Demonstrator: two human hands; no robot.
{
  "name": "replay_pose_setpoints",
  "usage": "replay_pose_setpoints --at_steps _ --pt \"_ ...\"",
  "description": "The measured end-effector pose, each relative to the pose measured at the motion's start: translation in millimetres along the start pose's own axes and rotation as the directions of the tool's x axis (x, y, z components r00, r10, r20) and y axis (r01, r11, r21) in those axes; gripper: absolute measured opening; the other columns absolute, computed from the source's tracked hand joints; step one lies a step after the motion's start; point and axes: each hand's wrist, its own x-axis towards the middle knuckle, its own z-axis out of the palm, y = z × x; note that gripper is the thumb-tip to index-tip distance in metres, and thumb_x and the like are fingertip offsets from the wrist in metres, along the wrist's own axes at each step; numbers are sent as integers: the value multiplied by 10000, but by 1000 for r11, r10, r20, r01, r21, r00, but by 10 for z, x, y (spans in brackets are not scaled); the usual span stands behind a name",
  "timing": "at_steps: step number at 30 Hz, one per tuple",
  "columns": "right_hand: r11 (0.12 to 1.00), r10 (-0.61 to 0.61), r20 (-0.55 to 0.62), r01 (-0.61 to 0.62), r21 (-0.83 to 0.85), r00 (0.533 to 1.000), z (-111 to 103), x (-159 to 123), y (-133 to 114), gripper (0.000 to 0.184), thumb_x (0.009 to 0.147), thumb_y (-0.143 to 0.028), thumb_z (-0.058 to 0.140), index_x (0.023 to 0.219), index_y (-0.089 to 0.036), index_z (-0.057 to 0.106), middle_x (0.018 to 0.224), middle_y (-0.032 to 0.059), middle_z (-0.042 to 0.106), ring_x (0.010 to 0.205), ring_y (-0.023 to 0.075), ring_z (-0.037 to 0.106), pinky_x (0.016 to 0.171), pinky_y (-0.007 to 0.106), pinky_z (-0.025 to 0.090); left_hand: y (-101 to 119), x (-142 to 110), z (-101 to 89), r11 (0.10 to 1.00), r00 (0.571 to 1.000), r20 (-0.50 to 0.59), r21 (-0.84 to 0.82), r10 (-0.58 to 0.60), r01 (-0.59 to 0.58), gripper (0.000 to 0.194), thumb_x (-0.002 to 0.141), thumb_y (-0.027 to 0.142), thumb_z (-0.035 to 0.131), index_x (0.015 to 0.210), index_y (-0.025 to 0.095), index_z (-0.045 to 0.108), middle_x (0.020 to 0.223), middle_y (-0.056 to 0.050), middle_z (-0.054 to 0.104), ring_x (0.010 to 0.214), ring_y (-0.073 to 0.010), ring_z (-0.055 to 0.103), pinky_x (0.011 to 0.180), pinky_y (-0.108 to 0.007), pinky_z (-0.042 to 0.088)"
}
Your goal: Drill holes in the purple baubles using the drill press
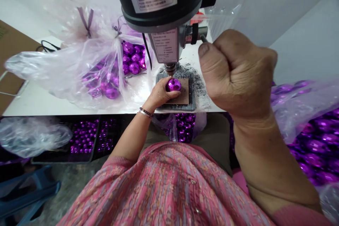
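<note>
A shiny purple faceted ball rests on a brown board on the base of a drill press. My left hand is closed around the ball's left side, thumb in front and fingers behind. Right above the ball is the drill chuck; whether the bit touches or enters the ball, I cannot tell. My right hand is wrapped in a fist around the drill press lever, most of which the hand hides.
Clear plastic bags of purple balls lie on the white table at left. Dark shavings surround the press base. More purple balls fill bags at right; black crates of them stand below left, near a blue stool.
</note>
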Motion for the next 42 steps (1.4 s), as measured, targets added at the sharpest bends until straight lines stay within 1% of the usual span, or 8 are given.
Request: replay_pose_setpoints --at_steps 6,10,18,25,29,34,37,42 --pt "994 -95 -47 92 -66 994 77 -82 77 450 1045 -444 358 717 -149 452 663 34 393 652 75 321 679 286 261 10 -16 2 999 1000 6 -34 8 -8 636 726 301 864 1313 147 675 1252 -122 724 1137 -268 658 1064 -414 504" --pt "972 -202 -95 188 -142 975 153 -125 142 482 1055 -428 317 694 -160 491 636 43 404 652 97 365 683 310 288 0 -17 28 999 1000 -12 -40 4 -4 603 711 283 867 1275 159 691 1214 -104 740 1118 -261 668 1053 -408 511" --pt "987 -147 -136 135 -92 980 254 -191 197 520 1069 -471 266 757 -159 541 672 44 467 702 91 484 725 283 369 29 -23 39 999 1000 -7 -51 12 -12 453 721 267 851 1142 169 714 1083 -61 744 1008 -241 666 966 -381 529" --pt "959 -284 -292 265 -104 913 414 -324 323 348 1028 -297 437 716 -142 447 659 18 434 702 72 423 688 244 339 27 -20 65 998 999 -45 -58 -22 20 521 691 236 879 1181 168 715 1166 -77 749 1107 -273 671 1036 -406 512" --pt "967 -254 -279 243 -75 926 554 -445 497 358 1018 -391 501 810 -99 516 734 -1 488 763 38 474 768 183 464 26 -8 67 999 999 -31 -51 -19 18 505 678 234 892 1150 165 726 1130 -76 761 1065 -277 685 1000 -409 529" --pt "972 -219 -252 232 21 942 747 -522 717 444 996 -528 528 959 -90 598 845 20 572 824 38 530 846 211 538 8 -18 77 1000 999 -45 -18 -24 23 539 682 248 895 1183 152 723 1180 -103 754 1107 -293 678 1031 -429 520" --pt "973 -182 -226 209 103 957 680 -472 658 495 1007 -562 483 879 -94 582 768 11 546 765 36 501 807 204 510 -14 -27 86 1000 998 -55 -23 -15 13 565 690 245 889 1212 128 712 1195 -119 751 1108 -285 676 1037 -425 514" --pt "980 32 -172 2 197 985 228 -16 189 540 1019 -509 431 635 -130 457 607 12 459 613 39 453 612 234 312 -40 -18 98 997 1000 -30 -76 5 -8 506 720 262 871 1185 135 716 1103 -84 767 1058 -255 685 981 -377 522"
